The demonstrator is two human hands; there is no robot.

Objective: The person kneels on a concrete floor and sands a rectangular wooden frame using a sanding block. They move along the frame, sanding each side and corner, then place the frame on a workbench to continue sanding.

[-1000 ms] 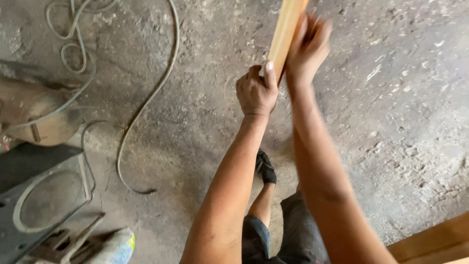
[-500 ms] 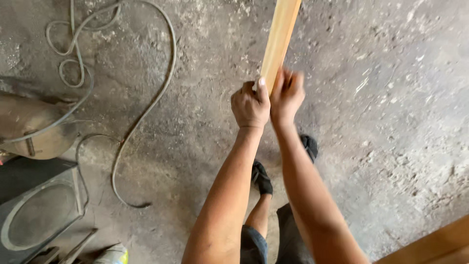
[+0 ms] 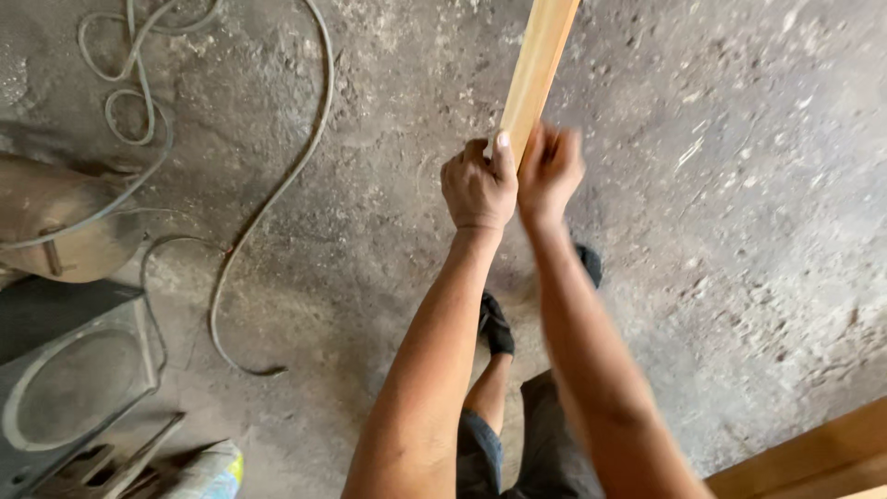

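Both hands grip the lower end of a long pale wooden strip [image 3: 534, 79] held out over the dusty concrete floor [image 3: 739, 231]. The left hand [image 3: 478, 189] is closed around it, thumb up along the face. The right hand [image 3: 549, 174], a second ago higher on the wood, has slid down to sit just beside the left. A grey cable [image 3: 277, 185] snakes across the floor nearby.
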